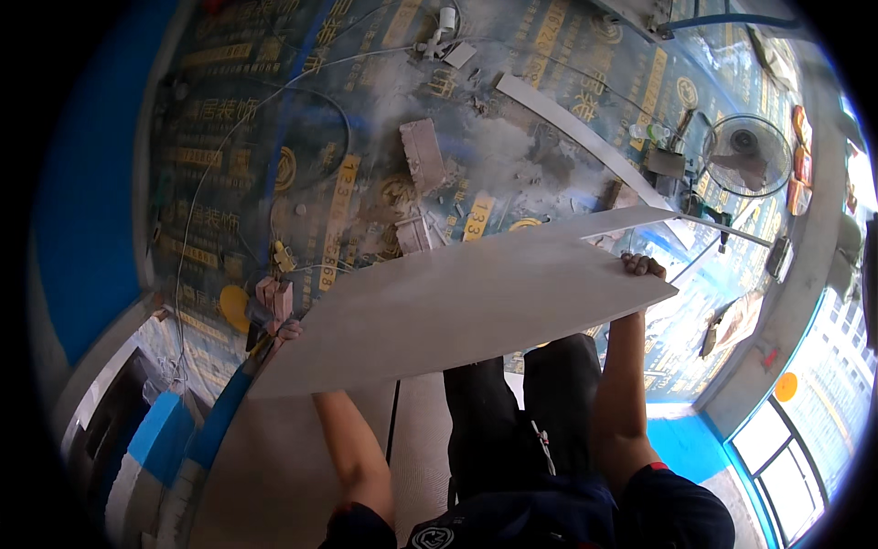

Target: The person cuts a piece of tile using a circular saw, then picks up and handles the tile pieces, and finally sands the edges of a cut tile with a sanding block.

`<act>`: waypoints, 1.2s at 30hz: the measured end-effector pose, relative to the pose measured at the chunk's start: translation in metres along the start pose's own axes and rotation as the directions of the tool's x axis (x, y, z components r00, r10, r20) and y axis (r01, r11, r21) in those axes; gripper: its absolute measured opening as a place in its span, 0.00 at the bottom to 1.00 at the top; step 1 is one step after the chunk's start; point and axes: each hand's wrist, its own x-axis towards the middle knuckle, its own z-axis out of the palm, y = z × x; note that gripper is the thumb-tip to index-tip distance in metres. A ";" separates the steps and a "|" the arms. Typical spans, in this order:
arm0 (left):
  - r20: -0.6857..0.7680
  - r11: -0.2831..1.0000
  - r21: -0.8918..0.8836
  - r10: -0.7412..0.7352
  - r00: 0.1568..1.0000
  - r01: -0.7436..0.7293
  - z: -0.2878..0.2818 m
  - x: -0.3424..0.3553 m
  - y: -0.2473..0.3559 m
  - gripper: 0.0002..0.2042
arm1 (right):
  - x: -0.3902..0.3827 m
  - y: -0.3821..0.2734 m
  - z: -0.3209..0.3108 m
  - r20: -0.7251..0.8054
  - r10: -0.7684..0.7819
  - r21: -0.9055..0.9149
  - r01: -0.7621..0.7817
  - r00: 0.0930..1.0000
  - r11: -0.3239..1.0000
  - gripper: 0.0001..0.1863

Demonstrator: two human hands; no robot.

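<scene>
A large, pale, flat board [457, 302] spans the space in front of the person, held up between both bare hands and hiding part of the floor beyond. The left hand [290, 331] has its fingers curled over the board's left edge, and the right hand [644, 265] grips it near the right end, knuckles bent over the far side. That side runs on to the right as a narrow arm, leaving a notch just beside the right hand. The person's dark trousers [560, 389] show below the near edge, and broad brownish panels [293, 457] lie to the left of the legs.

Close to the left hand sit some pinkish blocks [274, 297] and a round yellow disc [235, 308] — whatever dark tool lies against them is too cluttered for me to make out properly. Beyond the board, printed protective sheeting [219, 174] covers the floor, dusted white in the middle. A rough block [422, 154] lies there, and a long pale strip [576, 133] slants down toward the board's far right corner. A round caged fan [747, 154] stands to the right, near some red-and-orange packets [801, 137]. Over on the left — a bright blue wall [87, 183], with a thin white cable [194, 197] trailing across the sheeting near it.
</scene>
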 end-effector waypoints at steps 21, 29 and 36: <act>0.068 0.999 0.049 -0.015 0.998 0.012 0.045 0.052 -0.064 0.13 | 0.018 0.055 0.037 -0.334 -0.119 -0.063 0.104 0.935 0.993 0.15; 0.109 0.994 0.107 -0.007 0.994 -0.004 0.057 0.078 -0.076 0.15 | 0.025 0.062 0.053 -0.444 -0.045 -0.013 0.044 0.895 0.999 0.13; 0.091 0.948 0.301 0.080 0.993 -0.104 0.037 0.103 -0.066 0.17 | 0.048 0.069 0.064 -0.480 0.148 0.057 -0.137 0.865 0.989 0.11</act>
